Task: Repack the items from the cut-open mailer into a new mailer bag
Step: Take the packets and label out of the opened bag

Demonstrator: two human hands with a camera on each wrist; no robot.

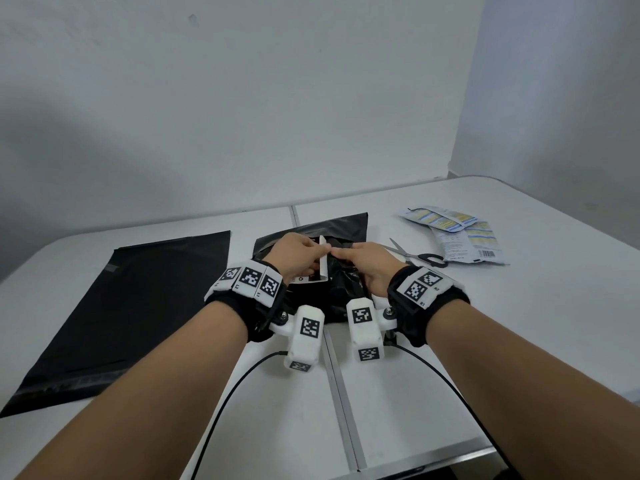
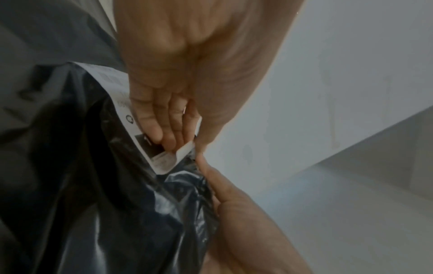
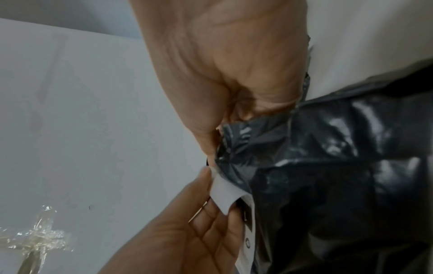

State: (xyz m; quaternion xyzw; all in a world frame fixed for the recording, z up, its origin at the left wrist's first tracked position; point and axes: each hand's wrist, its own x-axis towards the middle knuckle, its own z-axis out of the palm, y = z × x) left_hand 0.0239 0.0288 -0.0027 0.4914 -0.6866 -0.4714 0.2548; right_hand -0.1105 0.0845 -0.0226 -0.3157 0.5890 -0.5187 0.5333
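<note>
Left hand [image 1: 298, 252] is seen pinching the lifted edge of a white label [image 1: 323, 258] on the crumpled black mailer [image 1: 341, 282]. Right hand [image 1: 372, 268] is closed on the mailer's plastic just beside the label. A flat black mailer bag [image 1: 138, 306] is laid left of the crumpled mailer. Right of it, scissors [image 1: 420, 257] are placed, with printed packets [image 1: 460, 237] beyond them, all on the white table [image 1: 519, 323].
</note>
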